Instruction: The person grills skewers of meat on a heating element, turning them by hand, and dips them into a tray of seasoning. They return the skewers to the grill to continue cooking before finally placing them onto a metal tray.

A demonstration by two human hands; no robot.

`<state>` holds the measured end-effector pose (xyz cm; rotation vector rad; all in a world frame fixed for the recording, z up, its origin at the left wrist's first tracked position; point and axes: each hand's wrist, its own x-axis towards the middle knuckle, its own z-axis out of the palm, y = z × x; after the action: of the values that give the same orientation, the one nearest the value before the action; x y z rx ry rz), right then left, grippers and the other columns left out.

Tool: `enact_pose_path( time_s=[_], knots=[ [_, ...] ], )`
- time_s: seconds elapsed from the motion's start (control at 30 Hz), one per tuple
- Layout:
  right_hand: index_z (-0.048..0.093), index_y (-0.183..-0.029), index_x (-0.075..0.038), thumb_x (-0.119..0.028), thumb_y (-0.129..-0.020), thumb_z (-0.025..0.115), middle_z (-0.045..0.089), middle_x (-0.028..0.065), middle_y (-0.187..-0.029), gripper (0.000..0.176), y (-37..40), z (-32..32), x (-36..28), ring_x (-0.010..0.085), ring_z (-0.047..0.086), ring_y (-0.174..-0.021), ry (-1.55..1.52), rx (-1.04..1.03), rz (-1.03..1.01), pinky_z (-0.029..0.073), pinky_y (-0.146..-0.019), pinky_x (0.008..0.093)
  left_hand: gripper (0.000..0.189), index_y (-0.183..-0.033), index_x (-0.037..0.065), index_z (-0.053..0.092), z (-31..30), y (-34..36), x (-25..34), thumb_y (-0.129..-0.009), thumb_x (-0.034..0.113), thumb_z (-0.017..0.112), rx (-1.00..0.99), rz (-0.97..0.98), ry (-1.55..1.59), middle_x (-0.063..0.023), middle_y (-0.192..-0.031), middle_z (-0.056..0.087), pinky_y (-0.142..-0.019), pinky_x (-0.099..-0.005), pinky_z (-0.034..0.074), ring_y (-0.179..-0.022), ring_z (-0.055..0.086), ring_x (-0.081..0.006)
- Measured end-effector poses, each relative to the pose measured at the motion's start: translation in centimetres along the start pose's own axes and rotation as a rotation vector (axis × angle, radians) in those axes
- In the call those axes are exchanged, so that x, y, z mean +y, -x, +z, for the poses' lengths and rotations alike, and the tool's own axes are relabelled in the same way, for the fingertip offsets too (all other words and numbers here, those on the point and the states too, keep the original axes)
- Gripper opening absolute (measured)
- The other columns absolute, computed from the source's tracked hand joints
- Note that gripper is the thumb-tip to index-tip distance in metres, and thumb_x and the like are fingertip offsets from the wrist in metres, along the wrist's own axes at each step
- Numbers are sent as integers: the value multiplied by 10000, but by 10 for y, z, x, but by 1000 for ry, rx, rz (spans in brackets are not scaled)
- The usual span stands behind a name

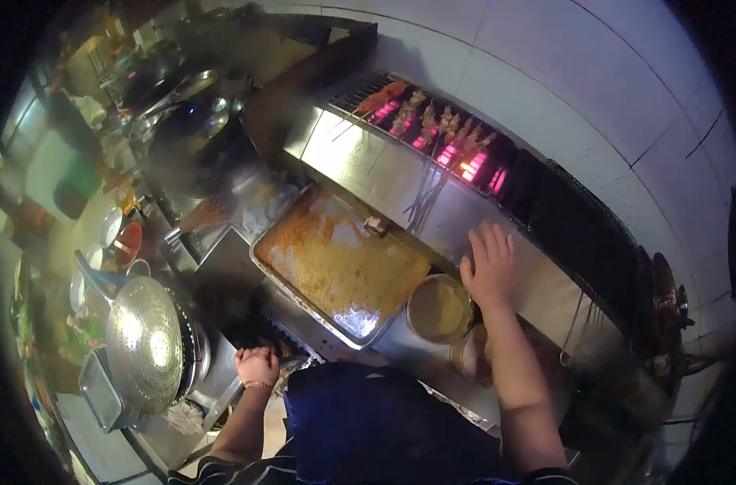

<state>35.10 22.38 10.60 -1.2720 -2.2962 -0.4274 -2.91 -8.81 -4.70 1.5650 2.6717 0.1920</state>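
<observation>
My right hand (491,263) hovers flat over the steel front ledge (537,279) of a grill, fingers stretched out and holding nothing. Meat skewers (449,125) lie over the glowing grill bed, their sticks hanging toward me across the steel. Redder skewers (381,97) lie at the grill's left end. Below my right hand stands a round container (439,309) of yellowish powder. Down at the left, my left hand (257,365) is curled closed by the counter edge; what its fingers hold, if anything, I cannot tell.
A metal tray (343,259) with orange-yellow residue lies in the middle. To the left are a perforated strainer (145,343), a brush (206,214) and a small rectangular metal pan (103,390). Metal tongs (576,327) rest on the ledge at right. Tiled wall (562,73) stands behind the grill.
</observation>
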Motion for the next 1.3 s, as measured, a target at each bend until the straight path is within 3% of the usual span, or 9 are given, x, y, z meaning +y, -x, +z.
enact_pose_path(
  time_s=[0.1,0.2,0.3,0.43,0.53,0.57,0.73,0.97,1.3],
  knots=[
    [575,-1209,-105,-201,-765,624,472,101,-1360,457,1,2,0,292,372,-1318,-33,49,2,255,-1110,513,189,-903,125,694,-1,-3,-3,-814,262,599,-32,-58,157,-91,-871,680,-946,-380,382,-854,620,-240],
    [552,-1230,-94,-186,-772,613,452,126,-1373,472,1,1,-5,326,349,-1331,-47,-4,52,242,-1116,507,186,-961,79,682,-6,-26,7,-866,226,621,115,-301,914,-92,-863,680,-866,-330,446,-859,624,-199],
    [514,-1260,-63,-166,-771,617,423,164,-1387,510,20,23,-46,383,327,-1332,-387,114,146,237,-1114,503,290,-1104,0,626,22,-69,7,-942,234,576,363,-176,1029,-111,-1077,649,-909,-293,441,-975,586,-162],
    [473,-1287,8,-157,-766,644,355,232,-1423,572,31,29,-142,422,279,-1348,-735,-196,32,258,-1101,483,474,-1356,-29,414,14,-126,55,-968,222,520,404,-527,1353,-147,-1328,501,-1046,-302,329,-1213,467,-189],
    [379,-1367,8,-208,-771,669,260,256,-1469,697,29,41,-190,431,218,-1374,-641,-459,23,230,-1114,489,541,-1413,-23,291,21,-158,82,-971,209,500,453,-614,1556,-141,-1360,452,-1050,-323,323,-1217,452,-223],
    [282,-1420,13,-339,-774,691,177,273,-1495,841,34,57,-195,433,166,-1393,-527,-581,45,182,-1132,485,542,-1423,-13,267,18,-164,94,-972,191,488,482,-579,1770,-149,-1385,429,-1058,-333,314,-1250,425,-229],
    [193,-1446,31,-525,-763,660,150,285,-1501,997,35,107,-202,439,132,-1402,-251,-760,11,134,-1142,490,696,-1467,-19,136,55,-169,94,-891,67,518,470,-465,1167,-203,-1483,271,-1119,-339,197,-1366,275,-294],
    [218,-1451,4,-498,-778,668,180,270,-1504,953,-30,184,-208,410,125,-1415,-253,-504,135,113,-1151,484,723,-1463,-62,2,44,-160,98,-891,51,431,402,-325,1346,-237,-1511,145,-1137,-360,128,-1400,175,-301],
    [394,-1376,-21,-298,-825,630,368,171,-1444,660,-57,219,-272,338,274,-1380,-622,-566,-376,189,-1145,479,731,-1452,-84,-28,46,-163,98,-888,44,420,384,-345,1490,-231,-1512,93,-1142,-371,85,-1405,120,-288]
  ],
)
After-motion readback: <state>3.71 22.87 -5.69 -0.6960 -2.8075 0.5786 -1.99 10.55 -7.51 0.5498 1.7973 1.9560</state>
